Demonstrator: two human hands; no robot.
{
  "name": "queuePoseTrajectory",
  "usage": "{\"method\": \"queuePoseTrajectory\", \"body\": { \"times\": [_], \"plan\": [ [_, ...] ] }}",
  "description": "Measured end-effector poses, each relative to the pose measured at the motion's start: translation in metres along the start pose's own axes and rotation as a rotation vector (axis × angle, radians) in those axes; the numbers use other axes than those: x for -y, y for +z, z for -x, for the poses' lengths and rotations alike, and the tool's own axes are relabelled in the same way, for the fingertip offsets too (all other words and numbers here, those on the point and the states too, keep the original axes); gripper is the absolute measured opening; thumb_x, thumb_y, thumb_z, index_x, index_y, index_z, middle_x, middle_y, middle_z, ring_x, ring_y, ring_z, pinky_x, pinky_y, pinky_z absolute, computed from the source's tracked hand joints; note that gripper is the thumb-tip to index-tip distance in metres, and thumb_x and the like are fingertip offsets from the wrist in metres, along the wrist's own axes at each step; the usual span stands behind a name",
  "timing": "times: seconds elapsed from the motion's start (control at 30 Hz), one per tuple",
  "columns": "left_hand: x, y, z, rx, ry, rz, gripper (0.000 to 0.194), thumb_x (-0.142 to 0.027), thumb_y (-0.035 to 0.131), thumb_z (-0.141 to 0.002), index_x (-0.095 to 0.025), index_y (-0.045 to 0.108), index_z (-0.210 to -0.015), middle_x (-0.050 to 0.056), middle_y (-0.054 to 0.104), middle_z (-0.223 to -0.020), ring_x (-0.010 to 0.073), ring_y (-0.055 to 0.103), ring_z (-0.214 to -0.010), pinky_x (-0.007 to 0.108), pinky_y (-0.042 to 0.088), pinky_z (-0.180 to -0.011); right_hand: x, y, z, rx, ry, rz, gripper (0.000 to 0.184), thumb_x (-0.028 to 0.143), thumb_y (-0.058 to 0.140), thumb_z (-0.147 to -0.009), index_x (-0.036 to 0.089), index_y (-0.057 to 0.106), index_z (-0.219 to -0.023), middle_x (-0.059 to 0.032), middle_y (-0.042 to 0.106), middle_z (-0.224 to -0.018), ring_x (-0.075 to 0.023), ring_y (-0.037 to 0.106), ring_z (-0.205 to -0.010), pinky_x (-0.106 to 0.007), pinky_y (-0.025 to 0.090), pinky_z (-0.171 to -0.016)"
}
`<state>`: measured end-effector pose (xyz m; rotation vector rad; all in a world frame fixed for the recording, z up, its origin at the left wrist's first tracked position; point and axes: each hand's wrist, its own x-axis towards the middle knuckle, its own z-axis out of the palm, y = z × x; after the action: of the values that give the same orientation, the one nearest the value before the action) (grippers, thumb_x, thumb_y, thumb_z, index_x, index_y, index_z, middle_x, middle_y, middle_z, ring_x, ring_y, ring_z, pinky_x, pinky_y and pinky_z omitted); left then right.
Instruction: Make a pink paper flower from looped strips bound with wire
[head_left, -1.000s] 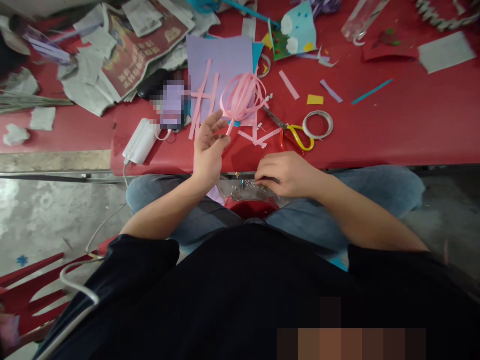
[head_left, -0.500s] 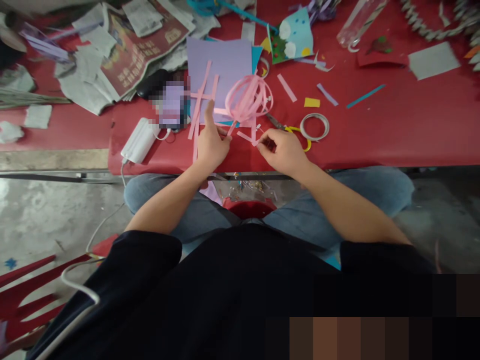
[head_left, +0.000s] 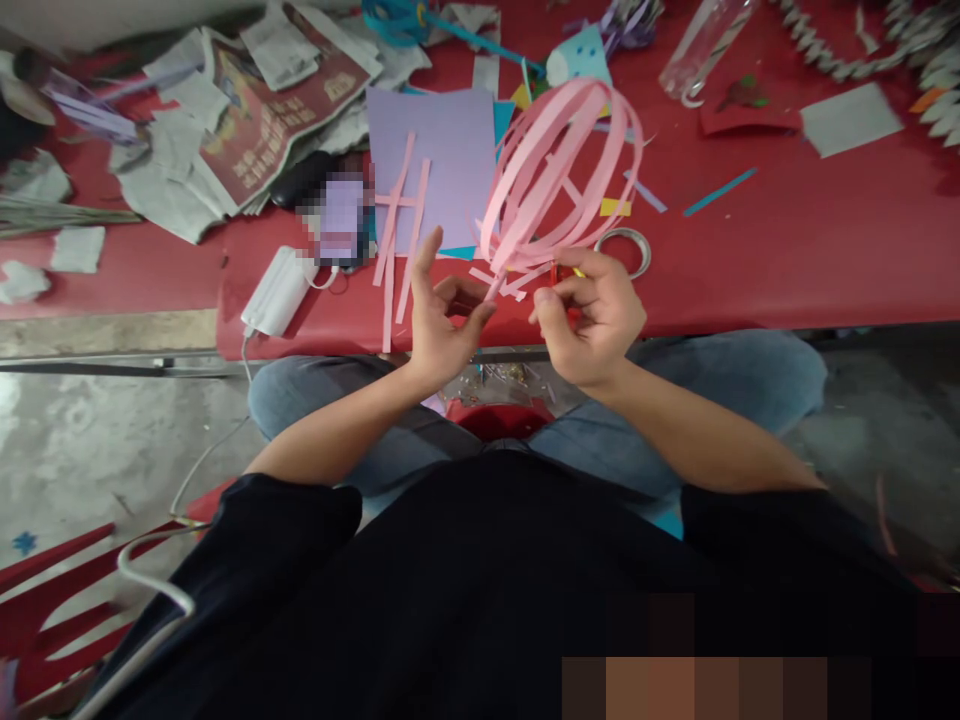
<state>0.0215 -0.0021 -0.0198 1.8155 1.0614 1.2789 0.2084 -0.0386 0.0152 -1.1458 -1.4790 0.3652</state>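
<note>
My left hand [head_left: 448,325] pinches the short stem of a round cage of looped pink paper strips [head_left: 517,185] between thumb and fingers, with the index finger raised. The cage leans up and to the right above the table. Just right of the stem, my right hand [head_left: 592,315] is closed in a pinch. A bit of bright red shows between its fingers, too small to name. Under the hands lie pink scraps [head_left: 516,290]. Scissors are mostly hidden behind the right hand; only a bit of yellow handle shows.
Purple paper sheets [head_left: 450,130] with loose pink strips [head_left: 388,240] lie left of the cage. A tape roll [head_left: 637,250] sits to the right. A phone [head_left: 343,215], white power bank [head_left: 279,290] with cable and newspapers [head_left: 277,110] occupy the left side.
My left hand has lifted the pink cage toward me and tilted it right, so it looks larger. My right hand has come up from the table scraps, still pinched.
</note>
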Motion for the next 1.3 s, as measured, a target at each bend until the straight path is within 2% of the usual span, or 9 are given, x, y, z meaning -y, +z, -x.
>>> {"method": "queuePoseTrajectory", "body": {
  "times": [0.13,0.27,0.4,0.53,0.67,0.77,0.87,1.1,1.3],
  "plan": [
    [-0.002,0.004,0.004,0.005,0.032,-0.039,0.096,-0.043,0.064,-0.108,-0.044,-0.006,-0.174,0.010,0.071,-0.140,0.0147,0.073,-0.084,0.037,0.065,-0.080,0.010,-0.002,0.000,0.087,0.085,-0.023,0.044,0.053,0.051,-0.114,0.032,0.055,-0.152,0.0020,0.071,-0.073,-0.0159,0.062,-0.052,-0.034,0.055,-0.055],
    [-0.002,0.008,0.008,-0.002,0.036,0.009,0.093,-0.042,0.064,-0.108,-0.043,-0.002,-0.174,0.010,0.070,-0.141,0.0135,0.073,-0.084,0.035,0.066,-0.082,0.011,-0.001,-0.004,0.078,0.141,-0.080,0.033,0.052,0.055,-0.113,0.029,0.068,-0.133,0.0025,0.071,-0.070,-0.0144,0.065,-0.054,-0.030,0.057,-0.057],
    [0.005,0.007,0.008,-0.009,0.108,0.064,0.093,-0.042,0.068,-0.107,-0.043,0.003,-0.173,0.008,0.069,-0.142,0.0097,0.071,-0.083,0.029,0.065,-0.079,0.008,-0.003,-0.004,0.031,0.053,-0.116,0.028,0.049,0.058,-0.112,0.027,0.073,-0.116,0.0056,0.068,-0.068,-0.0099,0.065,-0.054,-0.024,0.053,-0.055],
    [0.010,0.004,0.006,-0.001,0.202,0.052,0.092,-0.040,0.070,-0.107,-0.042,0.006,-0.173,0.009,0.067,-0.146,0.0084,0.071,-0.084,0.026,0.064,-0.077,0.009,-0.004,-0.001,-0.029,-0.051,-0.101,0.022,0.042,0.063,-0.109,0.027,0.072,-0.122,0.0076,0.066,-0.064,-0.0082,0.059,-0.050,-0.022,0.048,-0.051],
    [0.009,0.006,0.007,-0.017,0.221,0.062,0.089,-0.041,0.068,-0.109,-0.041,0.007,-0.174,0.007,0.071,-0.137,0.0086,0.071,-0.082,0.025,0.064,-0.075,0.015,-0.002,-0.003,0.042,-0.026,-0.069,0.033,0.043,0.062,-0.109,0.025,0.069,-0.136,0.0063,0.070,-0.066,-0.0095,0.060,-0.049,-0.024,0.051,-0.053],
    [0.006,0.008,0.007,-0.026,0.254,0.070,0.087,-0.038,0.068,-0.109,-0.038,0.010,-0.174,0.004,0.074,-0.127,0.0088,0.071,-0.081,0.025,0.064,-0.076,0.020,-0.003,-0.005,0.054,0.009,-0.077,0.031,0.043,0.055,-0.113,0.024,0.074,-0.128,0.0046,0.072,-0.067,-0.0098,0.065,-0.053,-0.023,0.053,-0.057],
    [0.004,0.008,0.006,-0.046,0.275,0.082,0.087,-0.035,0.070,-0.107,-0.038,0.014,-0.173,0.005,0.073,-0.129,0.0086,0.071,-0.082,0.024,0.063,-0.075,0.020,-0.006,-0.005,0.012,-0.065,-0.023,0.028,0.038,0.054,-0.114,0.024,0.078,-0.119,0.0049,0.070,-0.064,-0.0093,0.065,-0.053,-0.023,0.054,-0.060],
    [0.001,0.005,0.008,-0.027,0.297,0.114,0.086,-0.035,0.069,-0.108,-0.042,0.013,-0.173,0.005,0.070,-0.139,0.0084,0.072,-0.083,0.025,0.064,-0.076,0.009,-0.010,-0.005,0.039,-0.351,0.160,0.023,0.025,0.060,-0.108,0.020,0.078,-0.122,0.0049,0.073,-0.067,-0.0084,0.057,-0.048,-0.024,0.050,-0.057],
    [-0.006,0.003,0.011,-0.003,0.323,0.144,0.086,-0.035,0.069,-0.108,-0.041,0.014,-0.174,0.005,0.071,-0.137,0.0086,0.072,-0.081,0.026,0.065,-0.074,0.011,-0.007,-0.005,-0.024,-0.402,0.173,0.021,0.027,0.068,-0.105,0.019,0.078,-0.122,0.0038,0.075,-0.072,-0.0085,0.058,-0.052,-0.022,0.052,-0.061]
  ]
}}
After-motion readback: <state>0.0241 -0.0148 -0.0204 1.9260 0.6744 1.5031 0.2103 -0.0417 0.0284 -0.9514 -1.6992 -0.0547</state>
